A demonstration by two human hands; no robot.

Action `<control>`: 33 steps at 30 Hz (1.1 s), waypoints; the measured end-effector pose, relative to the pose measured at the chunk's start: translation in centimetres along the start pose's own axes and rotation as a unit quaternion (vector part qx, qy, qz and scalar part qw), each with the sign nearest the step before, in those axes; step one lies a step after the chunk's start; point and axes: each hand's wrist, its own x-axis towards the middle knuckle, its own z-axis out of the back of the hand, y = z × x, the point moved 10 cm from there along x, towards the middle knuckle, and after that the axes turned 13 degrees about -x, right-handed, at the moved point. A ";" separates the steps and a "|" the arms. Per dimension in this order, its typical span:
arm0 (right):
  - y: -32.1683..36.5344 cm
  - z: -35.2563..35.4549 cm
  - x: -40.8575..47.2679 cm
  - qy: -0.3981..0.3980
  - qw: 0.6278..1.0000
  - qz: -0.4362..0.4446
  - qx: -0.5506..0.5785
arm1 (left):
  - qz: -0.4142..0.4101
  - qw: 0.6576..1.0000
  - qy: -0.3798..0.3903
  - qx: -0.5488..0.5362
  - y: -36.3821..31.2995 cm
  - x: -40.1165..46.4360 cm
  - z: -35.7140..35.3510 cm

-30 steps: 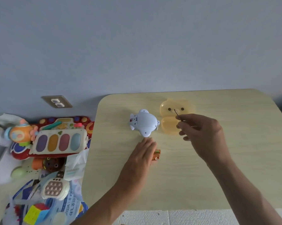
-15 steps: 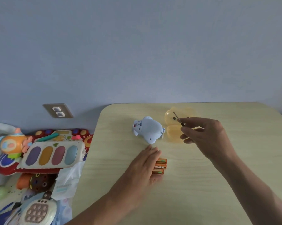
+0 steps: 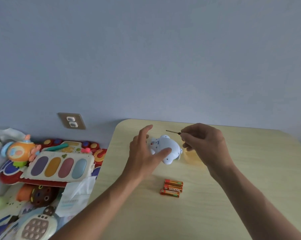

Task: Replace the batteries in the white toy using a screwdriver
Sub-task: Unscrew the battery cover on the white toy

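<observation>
Pale counter [image 3: 250, 170] is carrying spare batteries [image 3: 171, 188] while left hand [image 3: 144, 153], fingers spread, is reaching over toy [image 3: 165, 148] and right hand [image 3: 203, 144] is pinching screwdriver [image 3: 173, 132]; unscrewing seemingly not begun.

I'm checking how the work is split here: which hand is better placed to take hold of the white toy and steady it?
The left hand. It is open, with its thumb at the white toy, and holds nothing. The right hand is pinching the screwdriver above the toy.
</observation>
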 end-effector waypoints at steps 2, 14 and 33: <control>0.5 -0.9 0.5 0.014 0.999 -0.001 0.033 | 0.024 1.000 0.008 0.009 0.8 0.7 -0.5; 2.0 -4.9 1.9 0.045 0.993 0.085 -0.070 | 0.026 0.999 -0.020 0.037 1.5 0.9 -0.6; 2.9 -5.4 2.3 -0.001 0.993 0.116 -0.004 | 0.013 0.997 -0.025 0.073 1.8 1.1 -0.7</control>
